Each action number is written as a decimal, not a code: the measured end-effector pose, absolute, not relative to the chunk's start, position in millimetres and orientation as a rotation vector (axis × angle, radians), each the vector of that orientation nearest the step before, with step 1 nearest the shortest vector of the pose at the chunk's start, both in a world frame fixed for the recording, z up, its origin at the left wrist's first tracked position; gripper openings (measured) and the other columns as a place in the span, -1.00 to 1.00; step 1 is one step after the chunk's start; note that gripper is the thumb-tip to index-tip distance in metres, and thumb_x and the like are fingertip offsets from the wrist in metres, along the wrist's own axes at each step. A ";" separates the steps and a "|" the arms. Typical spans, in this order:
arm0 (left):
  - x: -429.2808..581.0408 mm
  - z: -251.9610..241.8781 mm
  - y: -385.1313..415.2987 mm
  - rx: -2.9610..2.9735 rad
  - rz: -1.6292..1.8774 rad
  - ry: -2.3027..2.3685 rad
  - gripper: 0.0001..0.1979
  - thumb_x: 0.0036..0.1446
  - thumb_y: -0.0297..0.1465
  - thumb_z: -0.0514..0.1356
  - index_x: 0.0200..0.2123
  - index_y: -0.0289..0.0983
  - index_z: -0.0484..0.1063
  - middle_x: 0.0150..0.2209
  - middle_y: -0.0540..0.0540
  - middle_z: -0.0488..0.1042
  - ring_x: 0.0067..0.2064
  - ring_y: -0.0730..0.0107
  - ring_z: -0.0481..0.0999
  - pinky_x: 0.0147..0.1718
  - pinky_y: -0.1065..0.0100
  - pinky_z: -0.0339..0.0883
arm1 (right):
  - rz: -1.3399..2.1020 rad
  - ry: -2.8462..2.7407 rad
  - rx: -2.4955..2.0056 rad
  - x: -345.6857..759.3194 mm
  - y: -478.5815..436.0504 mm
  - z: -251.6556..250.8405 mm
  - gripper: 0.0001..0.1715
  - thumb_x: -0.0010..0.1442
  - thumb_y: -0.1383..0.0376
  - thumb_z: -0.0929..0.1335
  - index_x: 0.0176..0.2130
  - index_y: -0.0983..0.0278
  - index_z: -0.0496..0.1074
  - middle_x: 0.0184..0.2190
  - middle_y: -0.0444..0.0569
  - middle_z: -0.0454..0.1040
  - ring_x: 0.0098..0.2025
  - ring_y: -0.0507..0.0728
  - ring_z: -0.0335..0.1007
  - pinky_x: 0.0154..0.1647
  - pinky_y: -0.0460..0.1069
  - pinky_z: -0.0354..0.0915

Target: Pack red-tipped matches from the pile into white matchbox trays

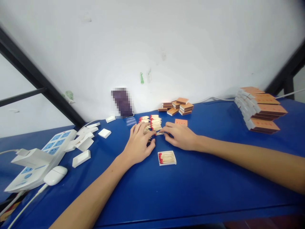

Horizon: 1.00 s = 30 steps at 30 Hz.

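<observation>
Red-tipped wooden matches (155, 122) lie in two piles on the blue table. My left hand (138, 143) rests over the left pile, fingers spread and thumb held apart, its index fingertip by the heads of a few loose matches. From the other side, my right hand (179, 136) pinches the ends of those few matches between fingers and thumb. Nearer to me sits a white matchbox tray (167, 158) partly filled with matches, heads to the left. Just beyond my right hand lies an orange matchbox cover (181, 122).
Matchboxes (182, 106) are heaped by the wall, with a larger stack of matchboxes (264, 109) at right. On the left are white trays (81, 158), a power strip (51, 152) with cables, and a white mouse-shaped device (56, 175). A blurred dark phone-like object (123, 102) leans against the wall.
</observation>
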<state>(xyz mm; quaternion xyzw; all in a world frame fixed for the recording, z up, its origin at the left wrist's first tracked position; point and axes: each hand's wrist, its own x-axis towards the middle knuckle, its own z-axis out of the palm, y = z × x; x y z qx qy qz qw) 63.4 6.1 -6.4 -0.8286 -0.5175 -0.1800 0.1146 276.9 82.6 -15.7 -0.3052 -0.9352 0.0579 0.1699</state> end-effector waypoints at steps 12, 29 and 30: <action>62.0 -8.2 5.5 -2.463 -0.561 -1.500 -0.71 0.29 -0.37 0.08 0.01 -0.19 0.49 0.13 -0.23 0.28 0.24 0.01 0.17 0.20 -0.09 0.09 | 0.149 -2.660 -0.899 276.3 82.4 -17.0 -0.57 0.33 0.29 0.22 0.15 0.23 0.35 -0.16 0.02 0.43 -0.28 0.11 0.37 -0.36 -0.03 0.13; 62.5 -7.3 7.2 -2.506 -0.681 -1.477 -0.74 0.28 -0.42 0.09 -0.06 -0.18 0.54 0.08 -0.18 0.34 0.17 0.07 0.26 0.16 -0.03 0.14 | 0.309 -2.605 -0.797 278.5 86.5 -18.2 -0.89 0.31 0.31 0.27 -0.23 0.25 0.39 -0.26 -0.08 0.40 -0.34 0.04 0.30 -0.36 -0.06 0.12; 62.6 -7.5 7.3 -2.498 -0.688 -1.487 -0.74 0.27 -0.42 0.10 -0.06 -0.18 0.53 0.08 -0.18 0.34 0.18 0.06 0.25 0.16 -0.03 0.14 | 0.322 -2.600 -0.803 278.5 86.5 -17.9 -0.90 0.31 0.32 0.27 -0.24 0.25 0.38 -0.27 -0.08 0.40 -0.34 0.04 0.30 -0.36 -0.06 0.13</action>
